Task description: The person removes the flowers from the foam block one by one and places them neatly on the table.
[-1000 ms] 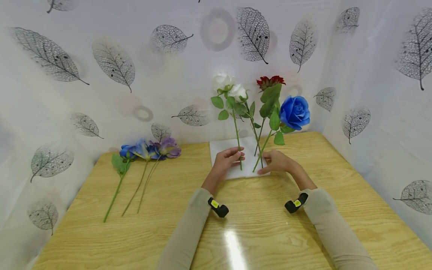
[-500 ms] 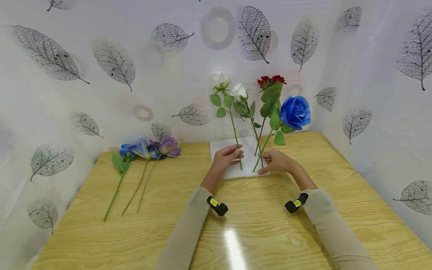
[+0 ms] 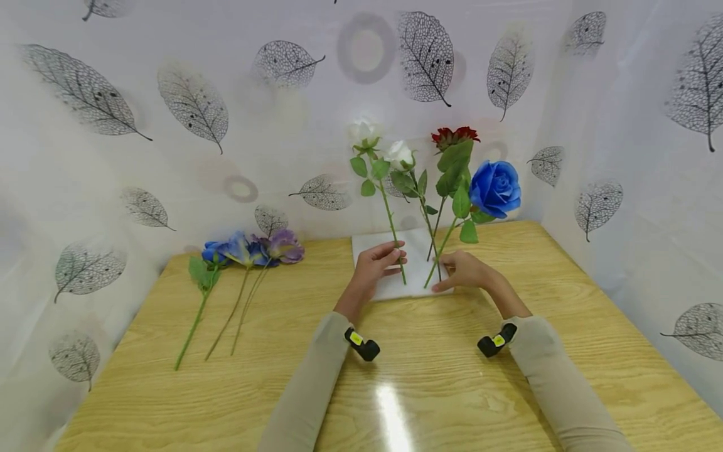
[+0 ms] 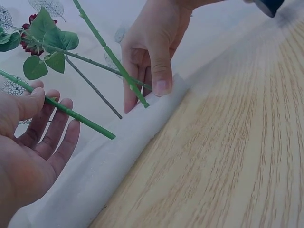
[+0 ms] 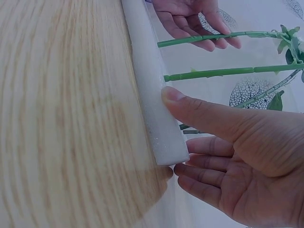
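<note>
My left hand (image 3: 373, 267) pinches the green stem of a white rose (image 3: 364, 135) between thumb and fingers, low down near its cut end. That end stands at the top of a white foam slab (image 3: 415, 270), and the rose leans left. In the left wrist view the stem (image 4: 90, 124) crosses the fingers. My right hand (image 3: 465, 270) holds the slab's right front corner, thumb on its front edge in the right wrist view and fingers around the side (image 5: 251, 156). A second white rose (image 3: 400, 154), a red flower (image 3: 454, 137) and a blue rose (image 3: 494, 188) stand on the slab.
On the left of the wooden table (image 3: 254, 402) lie a blue rose (image 3: 194, 326), a blue-and-cream flower (image 3: 240, 251) and a purple flower (image 3: 284, 246), stems toward me. A leaf-print curtain (image 3: 316, 125) hangs right behind the table.
The white rose in my left hand has tilted left at the bloom, its lower end staying about in place. My left hand shifted slightly left and up; the right hand stayed still.
</note>
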Demonstrator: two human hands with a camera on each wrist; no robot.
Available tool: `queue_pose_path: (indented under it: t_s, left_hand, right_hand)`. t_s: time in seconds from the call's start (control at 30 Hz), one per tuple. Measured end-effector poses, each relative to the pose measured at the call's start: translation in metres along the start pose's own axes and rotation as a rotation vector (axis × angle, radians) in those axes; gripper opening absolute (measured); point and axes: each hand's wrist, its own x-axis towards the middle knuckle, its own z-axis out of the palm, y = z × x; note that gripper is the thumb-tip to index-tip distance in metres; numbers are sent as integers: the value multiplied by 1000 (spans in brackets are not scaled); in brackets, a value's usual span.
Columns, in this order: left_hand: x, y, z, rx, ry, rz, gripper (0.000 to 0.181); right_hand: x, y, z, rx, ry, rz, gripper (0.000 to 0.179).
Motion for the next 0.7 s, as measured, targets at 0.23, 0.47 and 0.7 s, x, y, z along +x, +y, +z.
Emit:
queue_pose_path:
  t_s: [0.23, 0.47, 0.7]
  left_hand:
    - [-1, 5, -2, 12, 12, 21, 33]
    - [-3, 10, -7, 52, 25, 23, 31]
    - [-7, 19, -13, 106, 29, 31, 30]
  right_hand:
    - [0, 0, 1, 2, 3, -6, 39]
    - [0, -1, 1, -18, -8, 8, 40]
    - [-1, -1, 1, -13, -14, 28, 39]
